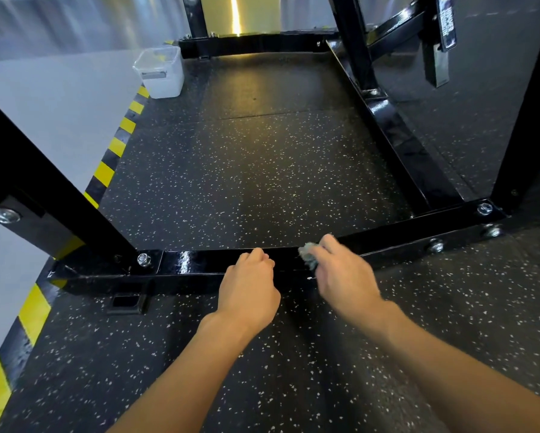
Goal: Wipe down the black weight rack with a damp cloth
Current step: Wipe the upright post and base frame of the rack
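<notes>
Left hand [250,289] and right hand [345,275] both at the near bar [197,264] of the rack [396,135], cloth [307,255] in the right.

I see my left hand curled into a loose fist with its knuckles over the middle of the bar, and nothing visible in it. My right hand, just right of it and blurred, bunches the grey cloth in its fingers and holds it against the bar's top face. The bar is glossy black with a bright glint left of the fist. A bolt [143,260] sits at the bar's left end, where an upright meets it. Well beyond the bar, to the left, a clear tub [161,71] stands on the speckled floor [247,170], beside yellow-black tape [103,173] that runs on past the bar's left end.
</notes>
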A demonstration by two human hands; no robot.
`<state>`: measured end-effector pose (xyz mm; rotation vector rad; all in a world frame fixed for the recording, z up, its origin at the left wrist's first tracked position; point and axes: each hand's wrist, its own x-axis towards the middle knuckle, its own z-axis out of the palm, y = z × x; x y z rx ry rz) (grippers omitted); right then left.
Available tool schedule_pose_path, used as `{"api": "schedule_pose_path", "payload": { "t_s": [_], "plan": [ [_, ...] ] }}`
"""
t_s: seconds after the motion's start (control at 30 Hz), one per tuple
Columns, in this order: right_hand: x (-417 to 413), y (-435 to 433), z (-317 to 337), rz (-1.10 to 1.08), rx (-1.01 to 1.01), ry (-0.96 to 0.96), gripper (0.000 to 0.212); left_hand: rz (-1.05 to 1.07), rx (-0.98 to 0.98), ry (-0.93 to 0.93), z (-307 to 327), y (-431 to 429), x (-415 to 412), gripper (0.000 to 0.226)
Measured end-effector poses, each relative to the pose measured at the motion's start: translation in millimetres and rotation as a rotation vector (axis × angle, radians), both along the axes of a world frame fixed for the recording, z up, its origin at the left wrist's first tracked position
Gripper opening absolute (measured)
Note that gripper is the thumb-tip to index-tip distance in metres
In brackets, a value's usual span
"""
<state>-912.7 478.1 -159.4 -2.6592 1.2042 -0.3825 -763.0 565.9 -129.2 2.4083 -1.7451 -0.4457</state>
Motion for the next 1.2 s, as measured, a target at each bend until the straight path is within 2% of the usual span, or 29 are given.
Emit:
{"api": "schedule_pose_path", "payload": {
  "t_s": [0.13,0.2,0.3,0.37,0.43,0.5,0.53,0.57,0.63,0.7,0.77,0.8,0.93,1.0,1.03,1.07,1.1,1.17,1.2],
  "plan": [
    [-26,-45,9,-0.334,0.054,-0.013,0.035,-0.008,-0.017,0.031,-3,2,2,0.053],
    [-30,-55,14,-0.402,0.108,-0.159,0.037,-0.016,-0.023,0.032,-5,3,2,0.051],
    [-15,-47,25,-0.322,0.244,-0.482,0.042,0.052,-0.072,0.124,-6,-1,0,0.045],
    [2,-29,37,-0.225,0.424,-0.645,0.043,0.270,-0.226,0.445,2,-6,-5,0.035],
    [17,-9,46,-0.098,0.568,-0.765,0.044,0.479,-0.300,0.966,18,-13,-11,0.022],
    [26,6,48,-0.042,0.646,-0.845,0.050,0.529,-0.205,1.444,29,-17,-13,0.032],
    [29,11,49,-0.040,0.674,-0.869,0.052,0.537,-0.154,1.612,33,-16,-13,0.032],
    [30,14,49,-0.047,0.695,-0.883,0.053,0.547,-0.124,1.715,35,-15,-12,0.030],
    [28,15,50,-0.050,0.730,-0.859,0.052,0.562,-0.136,1.804,35,-11,-9,0.026],
    [22,11,52,-0.019,0.879,-0.844,0.046,0.550,-0.196,1.818,34,-7,-6,0.025],
    [18,12,58,0.038,1.138,-0.857,0.042,0.528,-0.261,1.781,33,-6,-7,0.022],
    [16,13,60,0.056,1.162,-0.825,0.041,0.536,-0.286,1.752,31,-7,-7,0.020],
    [16,12,55,0.135,0.721,-0.540,0.028,0.615,-0.282,1.759,29,-10,-8,0.022],
    [15,4,50,0.149,0.579,-0.497,0.027,0.556,-0.212,1.883,31,-6,-5,0.024],
    [13,-1,47,0.121,0.508,-0.478,0.027,0.531,-0.179,1.884,32,-3,-4,0.026],
    [12,-5,44,0.077,0.427,-0.450,0.026,0.519,-0.169,1.776,31,-3,-3,0.029],
    [10,-8,40,0.031,0.357,-0.413,0.025,0.507,-0.185,1.543,29,-4,-2,0.032],
    [11,-8,27,-0.025,0.307,-0.324,0.025,0.437,-0.215,0.907,22,-6,0,0.042],
    [14,-5,21,-0.003,0.296,-0.276,0.025,0.356,-0.204,0.666,17,-6,1,0.047]
  ]
}}
